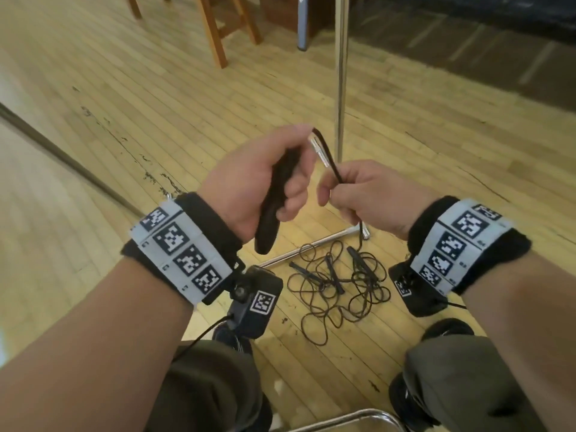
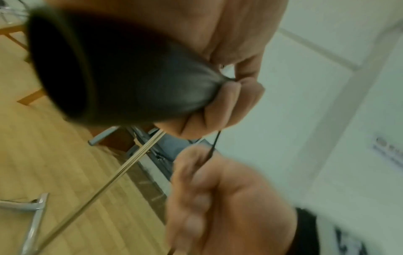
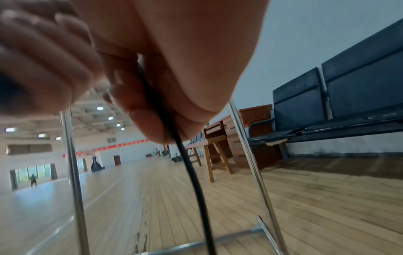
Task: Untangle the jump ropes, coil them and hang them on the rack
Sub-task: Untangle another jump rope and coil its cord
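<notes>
— So, what is the left hand (image 1: 261,179) doing?
— Its fingers are wrapped round a black jump-rope handle (image 1: 274,201), held up at chest level with the silver tip (image 1: 318,148) pointing away from the person

— And the right hand (image 1: 371,198)?
— It pinches the thin black cord (image 1: 332,162) just beside the tip; the cord arcs out of the handle, passes through the fingers (image 3: 144,120) and drops toward the floor

— Where are the other ropes?
— Below the hands, a tangled pile of ropes (image 1: 338,285) with several black handles lies on the wooden floor (image 1: 156,88), near the base bar of the chrome rack (image 1: 341,88), whose upright pole rises just behind the hands

— Anything else nearby?
— Wooden chair legs (image 1: 218,32) stand farther back, well apart from the pile
</notes>
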A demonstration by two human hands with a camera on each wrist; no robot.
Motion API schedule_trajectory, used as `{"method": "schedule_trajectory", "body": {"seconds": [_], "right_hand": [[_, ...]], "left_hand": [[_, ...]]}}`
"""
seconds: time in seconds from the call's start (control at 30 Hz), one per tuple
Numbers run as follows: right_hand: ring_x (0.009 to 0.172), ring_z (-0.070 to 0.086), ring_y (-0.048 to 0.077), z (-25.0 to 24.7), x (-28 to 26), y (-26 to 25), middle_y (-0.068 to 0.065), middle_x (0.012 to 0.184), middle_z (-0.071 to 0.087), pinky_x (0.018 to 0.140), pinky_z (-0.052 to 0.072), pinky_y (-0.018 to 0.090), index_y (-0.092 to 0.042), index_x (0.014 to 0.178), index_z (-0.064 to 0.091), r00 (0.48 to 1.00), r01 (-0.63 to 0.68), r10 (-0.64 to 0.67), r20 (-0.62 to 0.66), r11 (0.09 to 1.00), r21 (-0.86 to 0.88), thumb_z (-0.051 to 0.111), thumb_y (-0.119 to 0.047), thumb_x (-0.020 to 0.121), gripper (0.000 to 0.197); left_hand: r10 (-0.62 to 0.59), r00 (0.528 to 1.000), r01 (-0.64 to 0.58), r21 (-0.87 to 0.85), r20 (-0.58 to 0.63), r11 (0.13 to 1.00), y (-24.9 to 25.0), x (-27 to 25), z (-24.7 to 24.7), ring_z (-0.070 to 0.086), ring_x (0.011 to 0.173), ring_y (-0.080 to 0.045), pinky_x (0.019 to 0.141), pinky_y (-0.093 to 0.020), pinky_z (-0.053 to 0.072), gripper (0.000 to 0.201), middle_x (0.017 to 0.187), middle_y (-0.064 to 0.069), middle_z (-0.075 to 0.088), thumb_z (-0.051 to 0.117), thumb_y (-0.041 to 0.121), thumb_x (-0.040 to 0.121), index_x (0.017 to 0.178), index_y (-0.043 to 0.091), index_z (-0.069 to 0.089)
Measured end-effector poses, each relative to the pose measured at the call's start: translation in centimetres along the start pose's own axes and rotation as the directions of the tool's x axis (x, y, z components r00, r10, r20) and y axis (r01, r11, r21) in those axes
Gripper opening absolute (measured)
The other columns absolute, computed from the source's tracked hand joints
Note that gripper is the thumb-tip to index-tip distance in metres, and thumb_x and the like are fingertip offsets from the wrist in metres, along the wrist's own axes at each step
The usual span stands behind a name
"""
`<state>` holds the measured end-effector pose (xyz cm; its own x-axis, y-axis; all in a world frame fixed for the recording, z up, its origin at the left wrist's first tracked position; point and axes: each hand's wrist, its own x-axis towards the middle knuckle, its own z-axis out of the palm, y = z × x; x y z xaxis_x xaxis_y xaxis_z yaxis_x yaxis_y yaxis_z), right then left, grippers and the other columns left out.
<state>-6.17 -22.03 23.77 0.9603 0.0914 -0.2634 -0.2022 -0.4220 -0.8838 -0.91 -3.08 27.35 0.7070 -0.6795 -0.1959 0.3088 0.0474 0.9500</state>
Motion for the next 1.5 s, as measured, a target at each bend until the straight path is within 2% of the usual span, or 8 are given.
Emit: {"method": "schedule_trajectory", "body": {"seconds": [0.27,0.4,0.53,0.73,0.93,1.2,1.3,1.5], "right_hand": [[0.068,0.064,0.016,2.9,1.5,6.6,0.001,0.073,0.065,0.077,0.058,0.036,-0.022,0.112,0.069,0.929,-0.241,0.333,0.159,0.874,-0.421,0.042,-0.018,0.108,0.028],[0.076,0.060,0.013,3.5,2.0,5.2,-0.004,0.086,0.064,0.070,0.049,0.029,-0.019,0.106,0.068,0.948,-0.134,0.276,0.156,0.795,-0.591,0.044,-0.031,0.108,0.027],[0.079,0.064,0.012,2.7,2.0,0.2,-0.009,0.085,0.066,0.068,0.053,0.031,-0.034,0.085,0.062,0.994,0.017,0.040,0.104,0.871,-0.491,0.056,-0.033,0.101,0.017],[0.064,0.059,0.014,-0.6,0.3,-1.8,0.000,0.075,0.069,0.062,0.050,0.036,-0.030,0.080,0.073,0.998,0.057,-0.062,-0.005,0.941,-0.334,0.065,-0.033,0.096,0.018],[0.053,0.045,0.009,-2.3,0.7,0.5,-0.004,0.062,0.051,0.057,0.041,0.032,-0.017,0.083,0.070,0.999,0.039,-0.034,0.032,0.985,-0.167,0.064,-0.037,0.095,0.024],[0.061,0.048,0.018,-5.7,0.6,8.7,0.002,0.066,0.053,0.064,0.042,0.037,-0.008,0.085,0.062,0.928,-0.349,0.370,-0.053,0.807,-0.476,0.049,-0.043,0.107,0.043],[0.064,0.051,0.015,-4.5,1.2,7.4,0.000,0.072,0.057,0.060,0.043,0.031,-0.015,0.086,0.063,0.932,-0.323,0.358,-0.052,0.759,-0.566,0.046,-0.043,0.107,0.038],[0.058,0.056,0.012,-1.0,2.6,1.4,-0.009,0.063,0.058,0.056,0.051,0.036,-0.029,0.080,0.066,0.992,-0.104,0.126,0.010,0.859,-0.501,0.051,-0.057,0.100,0.038]], "left_hand": [[0.097,0.918,-0.313,-0.554,-0.383,0.772,3.8,-1.9,-4.4,0.046,0.053,-0.007,0.050,-0.020,0.035,0.019,0.082,0.006,0.069,0.046,0.014,0.083,0.090,0.014,0.064],[0.124,0.891,-0.124,0.028,-0.437,0.992,1.5,-0.3,-3.8,0.048,0.052,-0.010,0.051,-0.025,0.042,0.028,0.116,0.002,0.080,0.058,0.018,0.093,0.114,0.014,0.075],[-0.077,0.991,0.121,0.476,-0.110,0.871,-1.8,1.4,-2.0,0.052,0.046,-0.009,0.045,-0.026,0.043,0.025,0.093,0.004,0.080,0.067,0.018,0.092,0.113,0.019,0.079],[-0.123,0.990,0.135,0.623,-0.062,0.770,-2.0,2.1,-2.4,0.046,0.042,-0.013,0.045,-0.023,0.036,0.042,0.075,-0.001,0.070,0.067,0.061,0.089,0.095,0.020,0.078],[-0.018,0.989,0.092,0.522,-0.144,0.848,-0.7,1.8,-3.4,0.036,0.041,-0.009,0.040,-0.020,0.032,0.029,0.055,0.009,0.048,0.075,0.049,0.089,0.071,0.027,0.074],[0.070,0.611,0.085,0.153,-0.788,0.985,1.8,-0.1,-11.9,0.040,0.043,-0.008,0.043,-0.025,0.036,0.025,0.064,0.009,0.063,0.074,0.034,0.094,0.073,0.022,0.073],[0.156,0.711,0.336,0.526,-0.685,0.782,0.1,0.2,-10.0,0.054,0.044,-0.004,0.046,-0.025,0.048,0.018,0.086,0.010,0.077,0.064,0.044,0.101,0.105,0.032,0.076],[0.114,0.926,0.181,0.688,-0.360,0.703,-1.0,1.2,-3.5,0.065,0.051,0.001,0.048,-0.010,0.047,0.024,0.061,0.019,0.070,0.058,0.040,0.105,0.125,0.045,0.070]]}}
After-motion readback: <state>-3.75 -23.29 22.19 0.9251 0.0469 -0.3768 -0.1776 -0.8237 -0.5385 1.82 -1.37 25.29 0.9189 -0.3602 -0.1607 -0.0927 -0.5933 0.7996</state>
